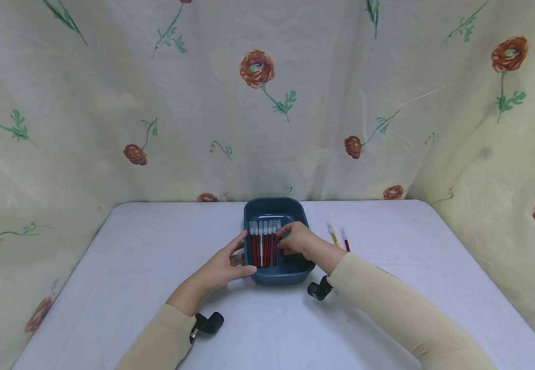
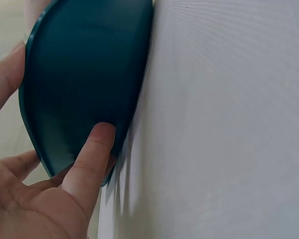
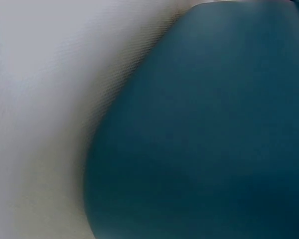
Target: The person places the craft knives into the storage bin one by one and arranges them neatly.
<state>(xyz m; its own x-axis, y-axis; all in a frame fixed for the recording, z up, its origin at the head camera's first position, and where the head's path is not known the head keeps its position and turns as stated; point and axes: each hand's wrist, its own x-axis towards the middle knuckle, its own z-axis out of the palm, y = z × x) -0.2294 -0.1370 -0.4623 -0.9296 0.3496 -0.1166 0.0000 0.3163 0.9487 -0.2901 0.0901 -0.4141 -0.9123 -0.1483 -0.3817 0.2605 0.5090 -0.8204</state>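
A dark blue plastic bin (image 1: 278, 278) stands on the table, with a row of red-barrelled pens (image 1: 267, 244) with clear caps along its left part. One pen in the row has a whitish barrel. My left hand (image 1: 223, 264) rests against the bin's left side, fingers spread; in the left wrist view its thumb (image 2: 92, 159) presses the outer wall. My right hand (image 1: 298, 239) reaches into the bin and pinches a red pen at the row's right end, mostly hidden by the fingers. The right wrist view shows only the bin's outer wall (image 3: 199, 129) and the cloth.
To the right of the bin, a yellow pen (image 1: 334, 237) and a red pen (image 1: 345, 240) lie on the white-covered table (image 1: 156, 246), partly behind the right sleeve. A flower-patterned curtain (image 1: 193, 103) hangs behind the table and at both sides.
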